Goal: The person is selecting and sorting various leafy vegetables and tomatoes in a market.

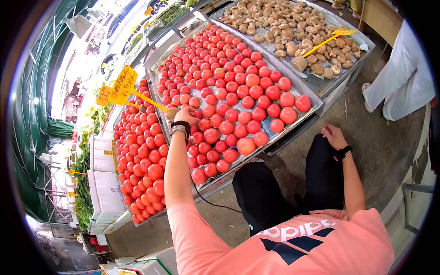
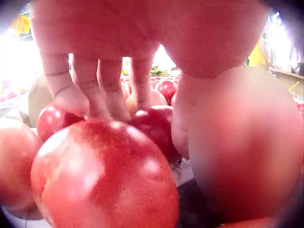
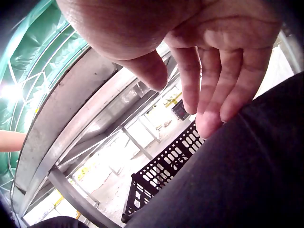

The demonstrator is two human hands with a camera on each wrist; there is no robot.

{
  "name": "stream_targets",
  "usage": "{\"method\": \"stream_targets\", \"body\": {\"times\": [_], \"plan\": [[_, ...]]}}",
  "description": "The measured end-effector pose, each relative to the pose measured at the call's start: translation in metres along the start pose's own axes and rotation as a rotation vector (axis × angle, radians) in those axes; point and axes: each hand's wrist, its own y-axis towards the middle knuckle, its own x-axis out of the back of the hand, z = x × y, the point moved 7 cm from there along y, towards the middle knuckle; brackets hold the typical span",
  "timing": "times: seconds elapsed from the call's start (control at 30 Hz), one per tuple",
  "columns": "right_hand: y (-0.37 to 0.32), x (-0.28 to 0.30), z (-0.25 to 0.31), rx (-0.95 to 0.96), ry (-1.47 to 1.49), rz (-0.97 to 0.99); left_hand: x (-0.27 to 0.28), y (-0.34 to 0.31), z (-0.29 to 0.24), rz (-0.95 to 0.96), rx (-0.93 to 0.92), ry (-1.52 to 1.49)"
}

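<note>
My left hand (image 1: 185, 115) reaches down among red tomatoes (image 1: 231, 98) at the left side of a shallow tray. In the left wrist view its fingers and thumb come down around a dark red tomato (image 2: 159, 128), with the thumb on one side and fingertips at the other; part of the tomato is hidden behind a larger tomato (image 2: 104, 175) close to the camera. My right hand (image 1: 333, 135) is by my right knee, holding nothing. Its fingers hang loosely bent, fingertips at the dark trouser leg (image 3: 247, 166) in the right wrist view.
A second slope of tomatoes (image 1: 142, 156) lies left of the tray, and brown mushrooms (image 1: 298, 34) fill a bin behind. A yellow price sign (image 1: 123, 85) leans beside my left hand. Under the metal stall edge stands a black crate (image 3: 161, 171). A person in pale trousers (image 1: 403, 75) stands at the right.
</note>
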Motion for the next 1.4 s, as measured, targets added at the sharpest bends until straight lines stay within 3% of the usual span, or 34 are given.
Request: {"method": "stream_targets", "body": {"times": [0.1,0.23,0.33,0.37,0.4,0.47,0.53,0.6,0.83,1.07,1.2,1.23,1.33,1.4], "plan": [[0.001,-0.002,-0.001,-0.011,0.018,0.007,-0.006,0.007,0.000,0.215,-0.059,-0.088],[0.001,0.000,0.004,-0.016,-0.004,0.015,0.000,0.012,0.010,0.260,-0.039,-0.206],[-0.001,0.001,0.005,-0.029,0.015,0.009,0.010,0.041,0.019,0.000,-0.087,-0.241],[-0.001,0.001,0.004,-0.033,0.029,0.009,0.032,0.023,-0.017,-0.234,-0.147,-0.179],[-0.001,0.000,0.004,-0.028,0.042,0.002,0.028,0.034,-0.018,-0.238,-0.121,-0.400],[-0.004,0.002,0.005,-0.017,0.069,-0.014,0.036,0.029,-0.044,-0.274,-0.226,-0.106],[-0.007,0.006,0.006,-0.014,-0.006,-0.009,0.026,0.043,-0.042,-0.336,-0.168,0.107],[-0.012,0.010,0.008,-0.015,-0.056,-0.013,0.015,0.040,-0.039,-0.233,-0.149,0.091],[-0.019,0.018,0.009,-0.016,-0.007,-0.037,0.021,0.035,-0.031,-0.158,-0.111,0.060],[-0.017,0.011,0.019,-0.017,-0.024,-0.011,0.009,0.050,-0.005,0.028,-0.109,-0.328],[-0.018,0.011,0.019,-0.011,-0.050,-0.004,0.018,0.058,-0.003,-0.221,-0.159,-0.206],[-0.019,0.012,0.019,-0.014,-0.033,-0.006,0.019,0.059,-0.008,-0.267,-0.226,-0.353],[-0.020,0.013,0.015,-0.017,-0.005,-0.008,0.012,0.061,-0.041,-0.223,-0.150,-0.200],[-0.023,0.014,0.017,-0.018,-0.008,-0.016,0.009,0.058,-0.064,-0.191,-0.205,-0.227]]}}
